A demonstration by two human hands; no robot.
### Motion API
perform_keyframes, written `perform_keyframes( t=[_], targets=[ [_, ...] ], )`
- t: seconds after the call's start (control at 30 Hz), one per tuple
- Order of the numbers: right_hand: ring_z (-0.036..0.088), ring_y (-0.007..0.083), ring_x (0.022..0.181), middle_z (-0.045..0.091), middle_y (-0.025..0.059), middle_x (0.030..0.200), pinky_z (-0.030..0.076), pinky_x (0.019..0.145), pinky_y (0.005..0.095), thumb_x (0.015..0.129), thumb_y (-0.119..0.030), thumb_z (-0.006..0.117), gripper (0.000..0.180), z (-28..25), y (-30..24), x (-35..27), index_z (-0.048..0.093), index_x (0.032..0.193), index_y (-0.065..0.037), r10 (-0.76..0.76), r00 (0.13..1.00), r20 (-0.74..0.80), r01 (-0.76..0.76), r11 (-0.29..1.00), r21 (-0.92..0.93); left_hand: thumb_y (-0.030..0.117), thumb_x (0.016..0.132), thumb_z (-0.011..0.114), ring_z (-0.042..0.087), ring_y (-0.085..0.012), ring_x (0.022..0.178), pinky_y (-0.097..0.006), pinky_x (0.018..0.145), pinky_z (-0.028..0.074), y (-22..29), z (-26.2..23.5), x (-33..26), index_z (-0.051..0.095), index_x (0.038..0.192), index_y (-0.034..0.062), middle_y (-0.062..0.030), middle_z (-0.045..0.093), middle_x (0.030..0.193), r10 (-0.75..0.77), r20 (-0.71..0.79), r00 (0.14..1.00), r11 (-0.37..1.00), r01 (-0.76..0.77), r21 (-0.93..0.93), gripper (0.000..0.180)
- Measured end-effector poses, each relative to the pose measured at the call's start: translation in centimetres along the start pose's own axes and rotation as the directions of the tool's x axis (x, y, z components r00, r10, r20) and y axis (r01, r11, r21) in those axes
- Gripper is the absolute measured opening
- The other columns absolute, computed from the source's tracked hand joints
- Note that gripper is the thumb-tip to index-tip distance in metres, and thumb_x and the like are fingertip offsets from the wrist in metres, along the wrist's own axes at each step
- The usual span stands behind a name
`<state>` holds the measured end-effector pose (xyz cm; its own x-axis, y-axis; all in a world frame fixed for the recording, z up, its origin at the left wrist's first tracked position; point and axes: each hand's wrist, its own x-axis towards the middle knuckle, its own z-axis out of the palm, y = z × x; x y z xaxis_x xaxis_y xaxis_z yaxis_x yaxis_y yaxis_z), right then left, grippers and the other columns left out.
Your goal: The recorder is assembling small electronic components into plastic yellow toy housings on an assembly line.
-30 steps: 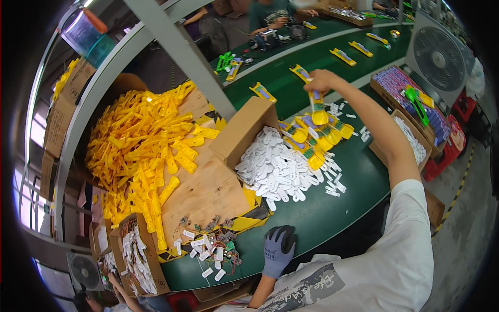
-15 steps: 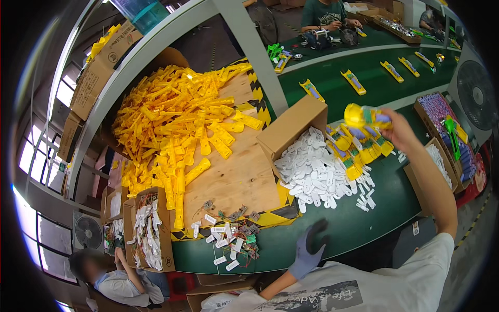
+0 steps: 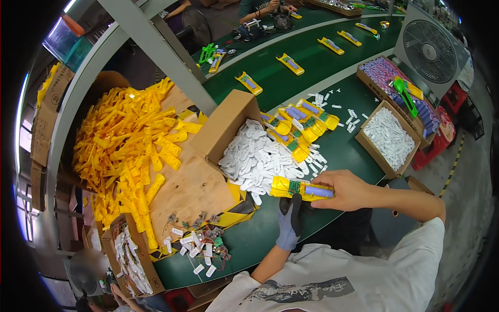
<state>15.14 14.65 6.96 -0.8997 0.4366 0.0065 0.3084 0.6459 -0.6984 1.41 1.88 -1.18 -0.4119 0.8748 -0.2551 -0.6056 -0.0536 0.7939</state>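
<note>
My right hand (image 3: 338, 188) grips one end of a yellow flashlight housing (image 3: 278, 186), with a purple battery cell (image 3: 318, 192) and a small green circuit board (image 3: 294, 187) lying in it. My left hand (image 3: 289, 221), in a grey-and-black glove, closes on the housing's wider end from below; some of its fingers are hidden behind it. Just beyond lies a heap of flat white plastic pieces (image 3: 254, 156), spilling from a tipped cardboard box (image 3: 228, 125). Several more yellow housings with batteries (image 3: 312, 130) are stacked beside that heap.
A big pile of yellow shells (image 3: 119, 151) lies on a wooden board at left. Wired boards and white parts (image 3: 202, 247) sit near the table edge. At right stand a box of white pieces (image 3: 387, 138), a battery tray (image 3: 382, 73) and a fan (image 3: 429, 47). Housings line the green belt (image 3: 306, 60).
My right hand has brought a housing from above the stack toward me. My left hand has risen from the table edge and met it. The view has shifted to the right.
</note>
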Motion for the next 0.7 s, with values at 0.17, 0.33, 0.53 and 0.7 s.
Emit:
perform_keyframes(
  t=[0.17,0.33,0.53,0.7],
  targets=[
    [0.065,0.0232,0.074,0.068,0.0122,0.086,0.051,0.067,0.0348,0.076,-0.037,0.075,0.049,-1.7,-0.1,1.7,0.063,0.105,0.001,0.132,0.975,0.178,-0.130,0.991,-0.019,0.020,0.094,0.056,0.059,-0.0121,0.075,-0.025,0.066,0.048,0.8,-0.5,1.0,0.049,0.118,0.0019,-0.0076,0.061,0.094,-0.033,0.118,0.992,0.986,0.013,0.167,0.031],
    [0.067,0.0161,0.072,0.069,0.0130,0.079,0.052,0.066,0.0327,0.077,-0.039,0.074,0.044,-6.2,3.9,6.7,0.067,0.099,-0.001,0.395,0.918,0.030,-0.395,0.905,0.158,0.009,0.090,0.057,0.062,-0.0161,0.090,-0.029,0.077,0.051,0.8,-3.5,0.1,0.042,0.134,0.0022,-0.0107,0.061,0.108,0.055,0.268,0.962,0.940,-0.141,0.312,0.048],
    [0.060,0.0126,0.056,0.067,0.0072,0.071,0.047,0.057,0.0265,0.073,-0.033,0.078,0.047,-11.6,11.1,18.4,0.066,0.103,0.001,0.409,0.885,-0.224,-0.380,0.910,0.166,0.018,0.077,0.069,0.057,-0.0329,0.102,-0.041,0.087,0.047,1.4,-8.8,-4.5,0.052,0.121,0.0043,-0.0173,0.057,0.117,0.111,0.413,0.904,0.212,-0.427,0.879,0.050],
    [0.063,0.0122,0.064,0.065,0.0051,0.074,0.054,0.059,0.0263,0.074,-0.031,0.077,0.038,-8.2,11.5,34.0,0.065,0.092,0.001,0.389,0.919,-0.057,-0.373,0.908,0.190,0.024,0.073,0.073,0.055,-0.0334,0.105,-0.044,0.087,0.047,0.0,-12.6,-7.9,0.055,0.118,0.0076,-0.0156,0.055,0.120,0.153,0.348,0.925,0.064,-0.360,0.931,0.052]
  ],
)
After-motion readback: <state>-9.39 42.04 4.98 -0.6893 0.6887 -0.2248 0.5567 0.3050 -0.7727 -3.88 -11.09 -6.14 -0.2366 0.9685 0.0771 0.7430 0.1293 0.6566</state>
